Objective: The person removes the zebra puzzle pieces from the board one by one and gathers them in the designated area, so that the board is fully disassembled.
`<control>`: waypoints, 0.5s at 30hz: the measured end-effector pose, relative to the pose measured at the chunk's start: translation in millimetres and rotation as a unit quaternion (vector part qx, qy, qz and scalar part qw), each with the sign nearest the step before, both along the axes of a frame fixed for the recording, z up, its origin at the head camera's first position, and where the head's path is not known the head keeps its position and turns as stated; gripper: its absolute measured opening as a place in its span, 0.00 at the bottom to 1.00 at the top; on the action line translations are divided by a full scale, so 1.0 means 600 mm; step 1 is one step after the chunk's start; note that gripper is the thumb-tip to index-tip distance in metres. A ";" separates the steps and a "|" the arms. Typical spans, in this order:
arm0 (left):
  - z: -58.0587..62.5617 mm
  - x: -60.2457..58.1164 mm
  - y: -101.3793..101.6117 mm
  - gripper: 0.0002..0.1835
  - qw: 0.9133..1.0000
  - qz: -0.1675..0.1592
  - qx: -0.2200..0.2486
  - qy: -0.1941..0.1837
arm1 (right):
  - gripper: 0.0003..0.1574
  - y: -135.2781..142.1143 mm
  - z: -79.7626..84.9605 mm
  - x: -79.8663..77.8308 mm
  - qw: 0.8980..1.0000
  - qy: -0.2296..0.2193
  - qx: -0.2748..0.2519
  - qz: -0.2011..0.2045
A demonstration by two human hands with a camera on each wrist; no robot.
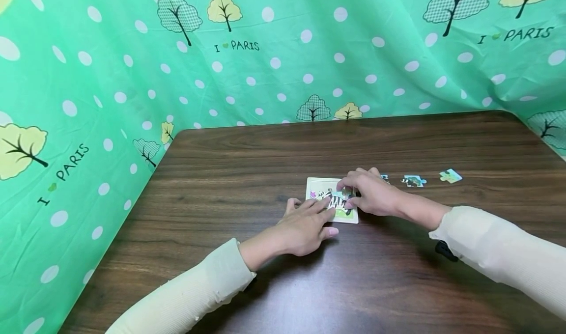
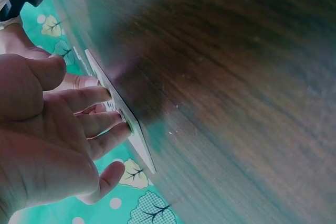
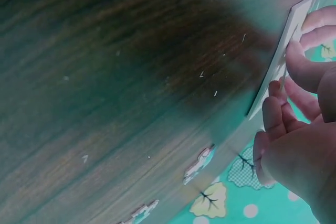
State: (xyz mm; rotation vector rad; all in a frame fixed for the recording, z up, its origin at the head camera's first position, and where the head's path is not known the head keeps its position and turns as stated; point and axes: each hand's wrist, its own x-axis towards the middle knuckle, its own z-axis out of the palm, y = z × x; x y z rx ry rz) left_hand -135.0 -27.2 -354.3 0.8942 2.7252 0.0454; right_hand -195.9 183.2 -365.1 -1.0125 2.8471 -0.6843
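A small white-bordered puzzle board (image 1: 318,182) with a zebra picture (image 1: 338,202) lies on the table. My left hand (image 1: 305,228) rests on its near left part, fingers stretched out over the picture. In the left wrist view those fingers (image 2: 107,124) reach down to the board's surface. From the right side comes my right hand (image 1: 375,194), low over the board. Between its thumb and fingers it pinches a puzzle piece (image 1: 346,191), seen as a thin edge in the right wrist view. The hands hide parts of the picture.
Loose puzzle pieces lie in a row to the right: one with blue and dark print (image 1: 413,180), a green and yellow one (image 1: 450,176), and another (image 1: 386,178) partly behind my right hand. The brown wooden table (image 1: 239,162) ends at a green curtain (image 1: 247,93).
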 end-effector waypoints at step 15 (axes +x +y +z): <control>0.002 0.001 -0.002 0.30 1.000 -0.004 0.009 -0.004 | 0.22 0.006 -0.001 -0.001 0.998 0.047 -0.008 0.027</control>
